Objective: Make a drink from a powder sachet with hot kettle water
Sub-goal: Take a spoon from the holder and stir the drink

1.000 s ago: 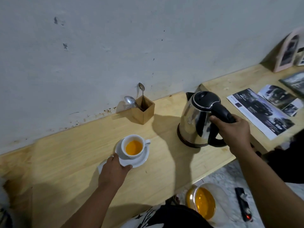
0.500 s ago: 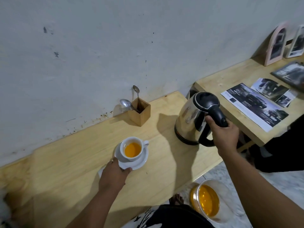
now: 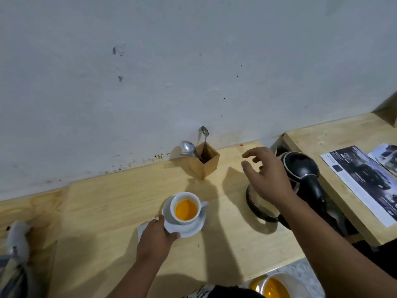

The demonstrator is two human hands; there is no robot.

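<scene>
Our cup (image 3: 186, 208) stands on its white saucer (image 3: 189, 230) near the middle of the wooden counter (image 3: 103, 203), already holding an orange drink, so we judge the powder and hot water are both in. We keep our left hand (image 3: 155, 238) at the saucer's near-left rim, thumb on top of the edge and the other fingers hidden beneath or behind it; that hold steadies the cup so nothing slops. A pale scrap peeks out just left of the hand, possibly the sachet, though we cannot tell.

To the right, the steel kettle (image 3: 298, 183) sits upright on the counter, black lid and handle toward us. Our right hand (image 3: 266, 179) hovers in front of it with fingers spread and loosely curled, gripping nothing. It points toward the wooden holder (image 3: 204, 163) by the wall, where spoons (image 3: 205, 133) and a fork stand upright within easy reach. We judge the next step is stirring, which calls for one of those spoons.

Further out, printed leaflets (image 3: 361, 181) lie on the neighbouring surface, well apart from the cup and safe from splashes.
</scene>
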